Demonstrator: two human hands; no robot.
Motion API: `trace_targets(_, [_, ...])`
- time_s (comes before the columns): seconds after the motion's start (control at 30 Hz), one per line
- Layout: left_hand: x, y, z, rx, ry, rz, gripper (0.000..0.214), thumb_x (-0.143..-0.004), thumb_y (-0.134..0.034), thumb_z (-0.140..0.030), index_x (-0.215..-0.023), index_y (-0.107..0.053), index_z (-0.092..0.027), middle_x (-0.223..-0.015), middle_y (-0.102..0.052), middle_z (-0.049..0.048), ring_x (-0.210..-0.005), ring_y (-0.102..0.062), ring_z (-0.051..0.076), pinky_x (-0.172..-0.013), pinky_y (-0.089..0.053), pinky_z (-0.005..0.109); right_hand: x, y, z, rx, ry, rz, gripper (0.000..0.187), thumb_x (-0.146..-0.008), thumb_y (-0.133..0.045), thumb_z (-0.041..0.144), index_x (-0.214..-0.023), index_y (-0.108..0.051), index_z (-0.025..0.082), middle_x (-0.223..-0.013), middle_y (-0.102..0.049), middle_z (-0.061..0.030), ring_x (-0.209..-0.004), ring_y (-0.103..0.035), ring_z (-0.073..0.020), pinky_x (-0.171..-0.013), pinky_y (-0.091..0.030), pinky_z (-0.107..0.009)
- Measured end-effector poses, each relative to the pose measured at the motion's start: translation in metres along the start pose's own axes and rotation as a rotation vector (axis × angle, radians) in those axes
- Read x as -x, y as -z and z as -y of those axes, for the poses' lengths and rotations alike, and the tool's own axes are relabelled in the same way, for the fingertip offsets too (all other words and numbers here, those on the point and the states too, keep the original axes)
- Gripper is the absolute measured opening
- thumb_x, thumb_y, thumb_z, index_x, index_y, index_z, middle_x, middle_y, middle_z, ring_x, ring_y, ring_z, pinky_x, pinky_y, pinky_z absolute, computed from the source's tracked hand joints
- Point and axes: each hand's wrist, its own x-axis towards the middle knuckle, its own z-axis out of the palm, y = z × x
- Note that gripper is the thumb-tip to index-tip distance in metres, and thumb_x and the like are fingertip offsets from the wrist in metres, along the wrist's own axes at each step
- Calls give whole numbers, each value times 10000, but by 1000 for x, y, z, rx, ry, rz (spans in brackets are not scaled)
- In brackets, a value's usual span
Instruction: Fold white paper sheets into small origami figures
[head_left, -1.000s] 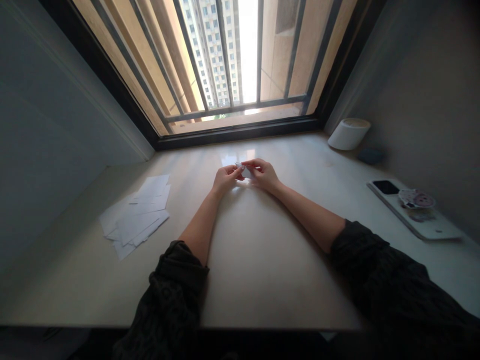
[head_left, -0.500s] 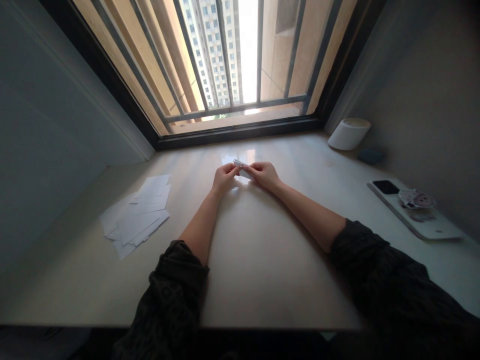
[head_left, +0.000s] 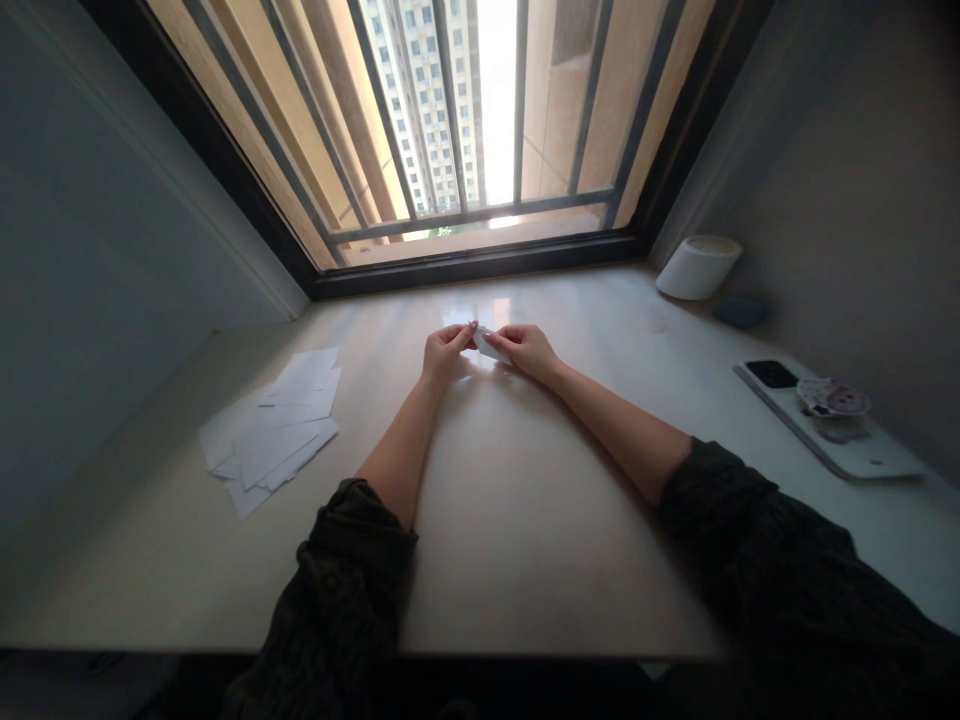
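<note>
Pale worktop [head_left: 540, 540] below a barred window [head_left: 491, 120]. Near the far edge is a small white paper [head_left: 487, 347]: the left hand [head_left: 446, 352], fingers curled, pinches its left end with thumb and fingertip; the right hand [head_left: 529, 352], nearly closed, grips its right end. Loose sheets [head_left: 277, 440] overlap toward the left edge; a phone [head_left: 870, 450] lies toward the right edge, a white cylinder [head_left: 696, 270] near the far right corner.

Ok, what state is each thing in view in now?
Small paper piece: held between both hands
Left hand: pinching the piece's left end
Right hand: gripping its right end
Loose sheets: overlapping pile
Phone: lying camera side up
White cylinder: standing on end
Sleeves: pushed up
Window: open or shut unclear
</note>
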Motion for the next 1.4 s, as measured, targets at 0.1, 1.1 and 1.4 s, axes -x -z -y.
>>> trace_targets(0.1, [0, -1, 0, 3, -11, -15, 390, -670, -756, -530, -758, -759, -150, -699, -694, 43, -644, -610, 131, -675, -496, 271, 0, 0, 1, -6, -9, 5, 575, -705, -586, 731, -614, -591, 163, -520, -490, 19, -506, -408, -99, -487, -278, -256])
trace_targets(1.1, [10, -3, -11, -73, 28, 108, 384, -629, -790, -516, -732, -758, -148, -713, -716, 62, -669, -621, 159, -665, -451, 279, 6, -1, 4, 49, 43, 43, 604, -657, -641, 732, -506, -468, 174, -501, -298, 57, -520, -231, -74, -501, -145, -278])
trace_targets(1.4, [9, -4, -13, -132, -4, -2, 462, -727, -671, -606, -620, -735, -161, -622, -678, 54, -613, -568, 148, -620, -421, 281, 5, 2, 9, 53, 23, 56, 573, -639, -660, 715, -534, -554, 162, -500, -353, 46, -518, -280, -80, -499, -194, -268])
